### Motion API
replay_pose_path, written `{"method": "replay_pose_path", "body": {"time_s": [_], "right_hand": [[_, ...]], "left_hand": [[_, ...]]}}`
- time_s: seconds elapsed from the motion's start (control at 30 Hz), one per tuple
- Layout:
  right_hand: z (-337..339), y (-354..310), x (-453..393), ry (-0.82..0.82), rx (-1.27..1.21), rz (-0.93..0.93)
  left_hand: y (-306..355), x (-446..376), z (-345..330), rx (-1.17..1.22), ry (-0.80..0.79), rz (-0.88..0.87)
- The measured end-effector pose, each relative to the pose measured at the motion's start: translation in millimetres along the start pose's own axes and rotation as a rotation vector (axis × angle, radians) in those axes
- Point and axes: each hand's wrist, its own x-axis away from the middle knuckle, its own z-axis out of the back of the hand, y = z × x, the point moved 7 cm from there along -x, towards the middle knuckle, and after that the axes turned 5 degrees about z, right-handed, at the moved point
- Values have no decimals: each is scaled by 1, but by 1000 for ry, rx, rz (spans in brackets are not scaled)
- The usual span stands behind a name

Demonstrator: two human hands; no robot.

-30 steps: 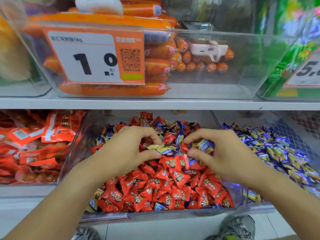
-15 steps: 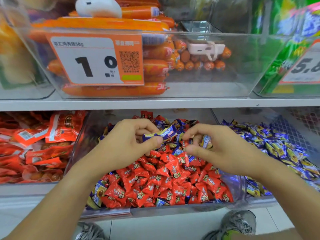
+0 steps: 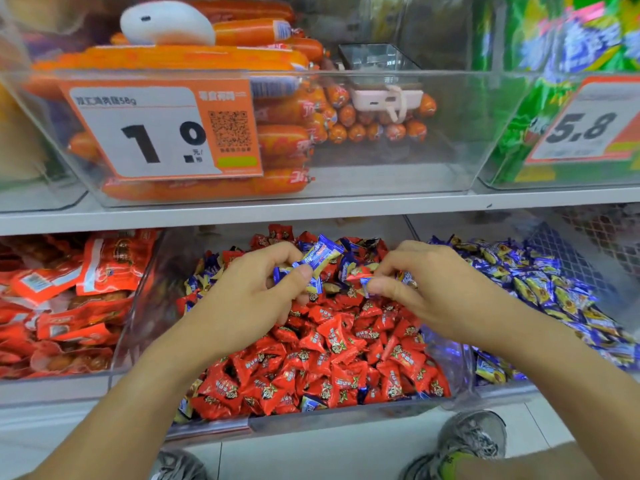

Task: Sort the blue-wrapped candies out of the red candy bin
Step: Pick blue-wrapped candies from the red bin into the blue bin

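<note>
Left hand [image 3: 249,289] pinched a blue-and-cream wrapped candy [image 3: 317,259]; right hand [image 3: 426,285] pinched another small blue-wrapped candy [image 3: 366,283] over the clear red-candy bin [image 3: 446,382].

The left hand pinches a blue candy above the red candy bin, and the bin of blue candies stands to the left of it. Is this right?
Not quite. The head view shows the bin of blue candies to the right of the red candy bin, not the left. The left hand does pinch a blue candy above it.

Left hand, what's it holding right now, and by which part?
The left hand pinches a blue-wrapped candy near its lower twisted end, thumb against curled fingers, lifted above the red candy bin.
</note>
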Motion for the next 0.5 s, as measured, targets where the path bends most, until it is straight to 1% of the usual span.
{"method": "replay_pose_path", "body": {"time_s": [0.13,0.23,0.3,0.4,0.5], "right_hand": [[-1,-9,-3,-3,-29,23],[10,-6,-6,57,-4,-51],[13,-2,-15,59,40,-97],[-1,10,-35,-8,56,-133],[-26,18,-50,-155,122,-149]], "left_hand": [[0,-3,-3,19,88,7],[0,-4,2,-60,179,13],[-1,-5,7,-96,225,11],[-2,-7,14,-84,281,6],[-1,-7,16,-104,297,7]]}}
